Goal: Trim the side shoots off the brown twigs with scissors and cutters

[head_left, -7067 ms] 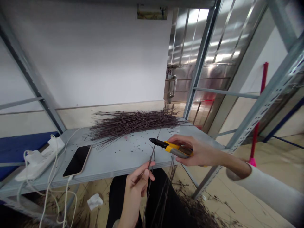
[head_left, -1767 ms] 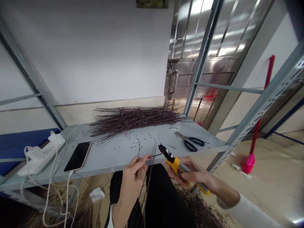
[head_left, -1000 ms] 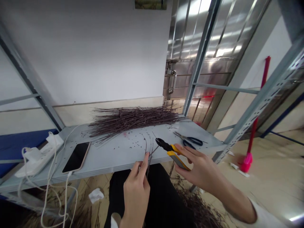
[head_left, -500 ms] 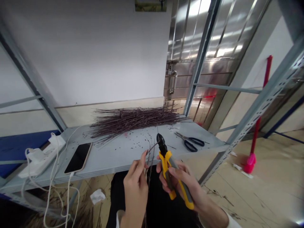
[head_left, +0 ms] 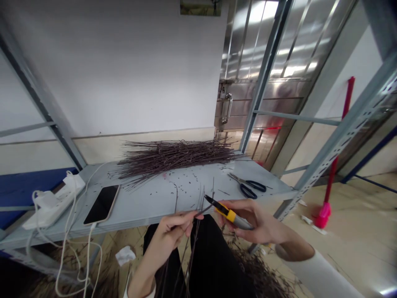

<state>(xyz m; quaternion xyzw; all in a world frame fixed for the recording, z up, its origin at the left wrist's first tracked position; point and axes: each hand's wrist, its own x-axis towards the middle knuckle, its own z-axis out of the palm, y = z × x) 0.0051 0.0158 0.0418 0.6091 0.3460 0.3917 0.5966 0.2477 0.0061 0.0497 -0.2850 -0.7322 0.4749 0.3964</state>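
Two bare hands work close together, and both grips are closed. The right hand [head_left: 257, 223] wraps the handles of yellow-and-grey diagonal cutters [head_left: 229, 216], its fingers curled so the narrow black jaws point toward the other hand; whether those jaws are fully shut is hard to tell. The left hand [head_left: 169, 231] pinches a few thin, dark, woody twigs [head_left: 194, 234] between thumb and fingers, and one twig reaches across toward the jaw tips, seemingly held out so the cutters can get at it. The rest of these stems trail downward past a dark trouser leg [head_left: 214, 265].

Beyond, at 12 o'clock, a long, loose bundle of similar purplish-brown twigs [head_left: 176, 157] lies on a grey steel shelf [head_left: 149, 211], its stems roughly parallel, with small dark fragments scattered in front. Black-handled steel scissors [head_left: 248, 188] lie at 2 o'clock. At 9 o'clock are a black-screened smartphone [head_left: 101, 205] and a white power strip [head_left: 52, 207]. A tangled heap of cut twigs [head_left: 260, 269] lies on the floor at 4 o'clock.
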